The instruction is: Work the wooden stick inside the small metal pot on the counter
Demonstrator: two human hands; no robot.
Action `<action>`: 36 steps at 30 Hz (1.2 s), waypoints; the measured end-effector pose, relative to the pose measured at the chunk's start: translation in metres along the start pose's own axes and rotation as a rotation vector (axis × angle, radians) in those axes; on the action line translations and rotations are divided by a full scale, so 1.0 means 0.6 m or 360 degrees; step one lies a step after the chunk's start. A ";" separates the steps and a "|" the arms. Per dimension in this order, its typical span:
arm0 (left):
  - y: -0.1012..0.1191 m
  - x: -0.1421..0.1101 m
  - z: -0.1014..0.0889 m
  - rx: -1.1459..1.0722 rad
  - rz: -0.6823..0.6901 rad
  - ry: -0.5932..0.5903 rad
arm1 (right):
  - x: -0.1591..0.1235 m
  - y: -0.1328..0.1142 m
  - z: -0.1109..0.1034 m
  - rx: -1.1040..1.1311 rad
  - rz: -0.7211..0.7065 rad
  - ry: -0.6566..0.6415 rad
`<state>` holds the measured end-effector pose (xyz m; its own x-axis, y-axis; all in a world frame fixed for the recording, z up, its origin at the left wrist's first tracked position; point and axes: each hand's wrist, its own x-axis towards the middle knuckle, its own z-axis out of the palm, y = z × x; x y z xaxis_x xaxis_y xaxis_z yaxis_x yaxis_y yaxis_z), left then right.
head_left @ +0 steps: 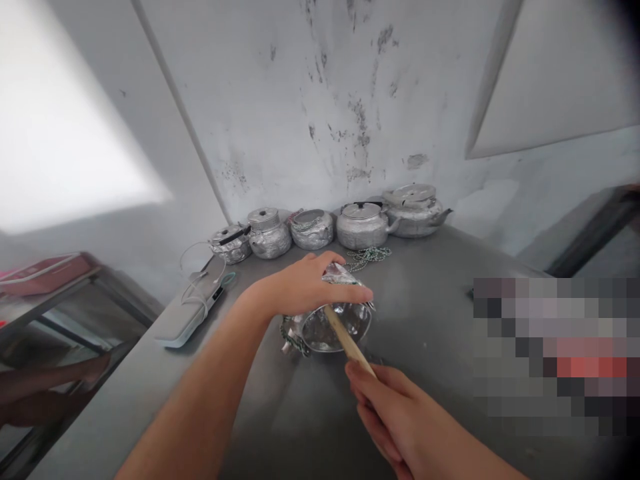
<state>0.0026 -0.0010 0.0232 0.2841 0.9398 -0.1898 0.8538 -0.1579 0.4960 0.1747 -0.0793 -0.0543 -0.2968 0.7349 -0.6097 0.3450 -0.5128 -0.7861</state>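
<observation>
In front of me, a dented, shiny aluminium pot (361, 322) lies tilted on the table, its round mouth facing me. My left hand (313, 283) grips it from above, thumb stretched along the near rim and fingers over the far side. A pale wooden stick (350, 343) is held in my right hand (383, 400), with the fingers wrapped round its near end. Its far end reaches into the pot's mouth, where the tip is hidden. Green-and-white cord (295, 339) hangs at the pot's left side.
Along the wall stand several dented aluminium kettles and pots, including a lidded kettle (361, 228) and a larger one (417, 217). Loose cord (370, 255) lies before them. A flat pale case (187, 320) with a white cable rests at the table's left edge. A pink basket (45, 277) sits on another table.
</observation>
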 end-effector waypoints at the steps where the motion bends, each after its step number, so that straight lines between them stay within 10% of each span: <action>1: 0.000 0.000 0.000 -0.0002 0.0003 -0.0002 | 0.000 -0.001 -0.001 -0.0009 0.0002 -0.0005; 36: 0.001 -0.005 -0.002 -0.0003 0.0006 -0.0029 | -0.004 0.020 -0.001 0.0191 -0.0058 -0.0071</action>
<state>0.0018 -0.0032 0.0253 0.2949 0.9336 -0.2034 0.8520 -0.1606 0.4983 0.1803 -0.0870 -0.0619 -0.3474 0.7348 -0.5826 0.2249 -0.5378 -0.8125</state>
